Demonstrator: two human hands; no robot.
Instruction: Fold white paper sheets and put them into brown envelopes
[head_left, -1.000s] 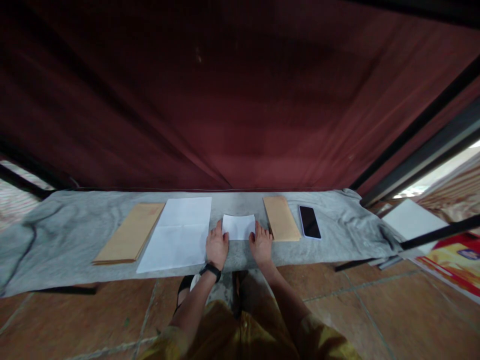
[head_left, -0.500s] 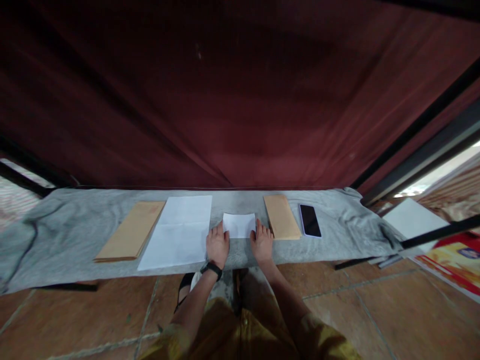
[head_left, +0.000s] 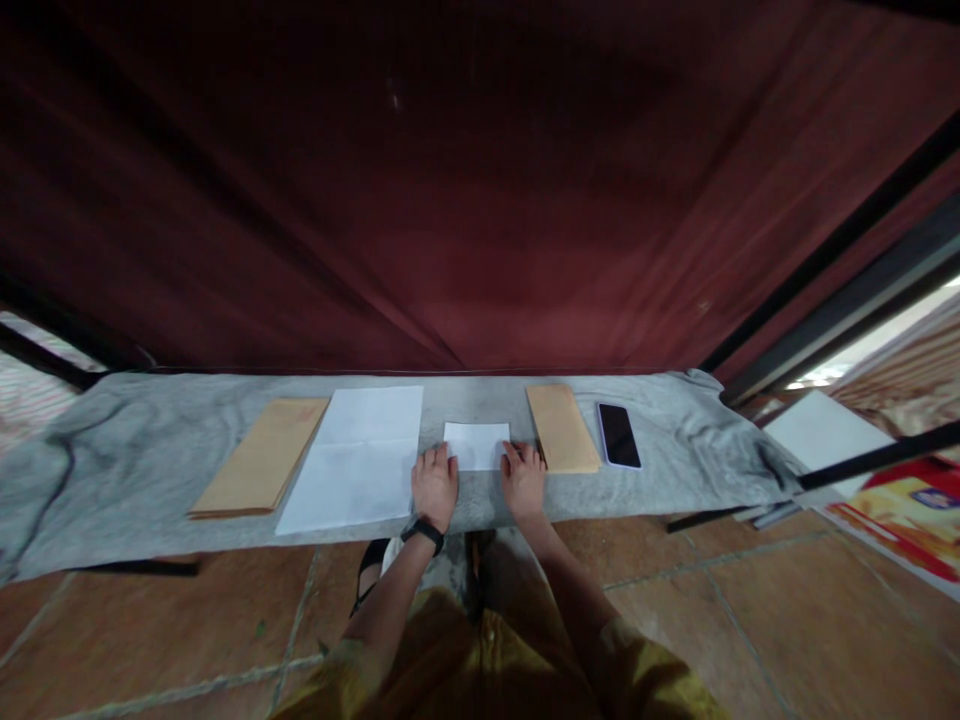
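Observation:
A small folded sheet of white paper (head_left: 478, 446) lies flat on a grey cloth. My left hand (head_left: 434, 487) rests at its left edge, fingers lying flat on the cloth and the thumb touching the paper. At the opposite edge my right hand (head_left: 523, 484) lies with its thumb side on the paper and its fingers apart, close to a brown paper envelope (head_left: 564, 430). Left of my left hand is a larger sheet of white paper (head_left: 360, 460) with a crease across it. A stack of brown envelopes (head_left: 262, 455) sits beyond that sheet.
A phone (head_left: 619, 436) with a pale case lies right of the envelope. The grey cloth (head_left: 694, 450) covers a narrow bench, wrinkled at both ends. Behind it hangs a dark red curtain (head_left: 465, 250). A white board (head_left: 825, 435) and a red printed box (head_left: 911, 510) are at the right.
The small paper's raised side edges have flattened onto the cloth. My hands stay at both sides of it, with only slight finger movement. The view has shifted a little.

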